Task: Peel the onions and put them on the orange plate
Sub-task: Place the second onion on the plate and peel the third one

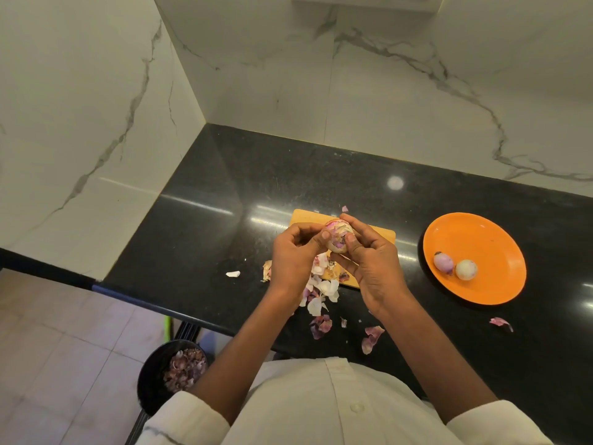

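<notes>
A partly peeled onion, pale with purple skin patches, is held above a wooden cutting board. My left hand grips it from the left, thumb on its skin. My right hand grips it from the right, fingers curled over its top and thumb on its front. The orange plate lies to the right on the black counter. Two peeled onions rest on it, a purple one and a whitish one.
Loose onion peels lie scattered under my hands and toward the counter's front edge, one near the plate. A black bin with peels stands on the floor at the lower left. Marble walls close the counter at the back and left.
</notes>
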Tool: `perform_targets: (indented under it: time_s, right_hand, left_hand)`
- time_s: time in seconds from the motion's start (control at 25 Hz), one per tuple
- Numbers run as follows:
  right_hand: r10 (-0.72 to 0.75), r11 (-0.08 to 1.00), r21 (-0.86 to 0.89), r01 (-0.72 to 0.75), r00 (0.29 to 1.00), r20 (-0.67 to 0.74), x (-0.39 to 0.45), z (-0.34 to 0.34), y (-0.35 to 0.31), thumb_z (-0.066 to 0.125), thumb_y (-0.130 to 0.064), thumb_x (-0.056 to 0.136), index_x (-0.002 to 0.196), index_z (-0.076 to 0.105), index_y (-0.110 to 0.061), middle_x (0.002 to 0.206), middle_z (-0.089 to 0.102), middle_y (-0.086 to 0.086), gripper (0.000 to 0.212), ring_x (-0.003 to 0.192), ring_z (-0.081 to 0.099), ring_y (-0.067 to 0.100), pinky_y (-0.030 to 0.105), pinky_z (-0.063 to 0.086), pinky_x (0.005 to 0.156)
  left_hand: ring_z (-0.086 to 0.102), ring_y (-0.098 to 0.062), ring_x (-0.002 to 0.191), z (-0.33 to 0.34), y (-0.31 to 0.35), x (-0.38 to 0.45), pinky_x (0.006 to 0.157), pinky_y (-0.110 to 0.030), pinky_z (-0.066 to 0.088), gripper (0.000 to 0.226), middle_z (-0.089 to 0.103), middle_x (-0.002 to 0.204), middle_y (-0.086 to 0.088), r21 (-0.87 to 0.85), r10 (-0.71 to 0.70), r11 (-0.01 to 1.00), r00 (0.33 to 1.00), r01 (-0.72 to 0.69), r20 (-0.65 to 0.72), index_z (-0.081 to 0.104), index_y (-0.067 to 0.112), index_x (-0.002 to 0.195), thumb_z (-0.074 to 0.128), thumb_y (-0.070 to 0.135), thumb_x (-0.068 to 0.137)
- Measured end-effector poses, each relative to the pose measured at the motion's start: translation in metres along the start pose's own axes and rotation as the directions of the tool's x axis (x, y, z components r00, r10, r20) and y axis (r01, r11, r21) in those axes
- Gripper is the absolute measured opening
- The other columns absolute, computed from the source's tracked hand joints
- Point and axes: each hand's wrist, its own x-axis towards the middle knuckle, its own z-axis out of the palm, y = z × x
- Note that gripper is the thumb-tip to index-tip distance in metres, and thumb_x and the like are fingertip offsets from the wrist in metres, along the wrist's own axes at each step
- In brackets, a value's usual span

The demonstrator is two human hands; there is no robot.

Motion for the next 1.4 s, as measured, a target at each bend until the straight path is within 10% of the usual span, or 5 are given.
perform_targets:
  time_s: [0.48, 0.76, 1.4]
  right_hand:
    - [-0.091, 0.893, -0.432, 0.127, 0.990, 0.104, -0.008, -0.002, 0.004, 0.037, -0.018, 0.115, 0.113, 0.073, -0.027, 0.112, 0.074, 0.004, 0.037, 0.088, 0.071, 0.012, 0.025, 0.058, 0.066]
    - [-0.105, 0.874, -0.456, 0.165, 0.983, 0.154, -0.012, 0.002, 0.012, 0.038, -0.016, 0.115, 0.124, 0.071, -0.019, 0.108, 0.076, 0.003, 0.034, 0.080, 0.070, 0.000, 0.018, 0.055, 0.068]
    - [-0.052, 0.973, -0.216, 0.086, 0.986, 0.160, -0.010, -0.003, 0.012, 0.043, -0.015, 0.113, 0.125, 0.074, -0.016, 0.125, 0.072, 0.006, 0.033, 0.109, 0.072, 0.027, 0.028, 0.061, 0.078]
  left_hand:
    - [0.077, -0.025, 0.087, -0.026, -0.002, -0.004, 0.080, -0.048, 0.066, 0.025, 0.077, 0.101, -0.007, 0.404, 0.031, 0.896, 0.934, -0.184, 0.356, 0.066, 0.013, 0.125, 0.067, 0.027, 0.103]
    - [0.055, -0.013, 0.070, -0.018, -0.007, -0.012, 0.066, -0.046, 0.057, 0.014, 0.063, 0.085, 0.000, 0.566, 0.087, 0.796, 0.965, -0.216, 0.246, 0.056, 0.015, 0.104, 0.068, 0.017, 0.096]
    - [0.077, -0.031, 0.088, -0.025, -0.003, -0.009, 0.072, -0.049, 0.067, 0.012, 0.075, 0.099, -0.012, 0.237, 0.121, 0.957, 0.971, -0.170, 0.206, 0.068, 0.006, 0.113, 0.064, 0.015, 0.107]
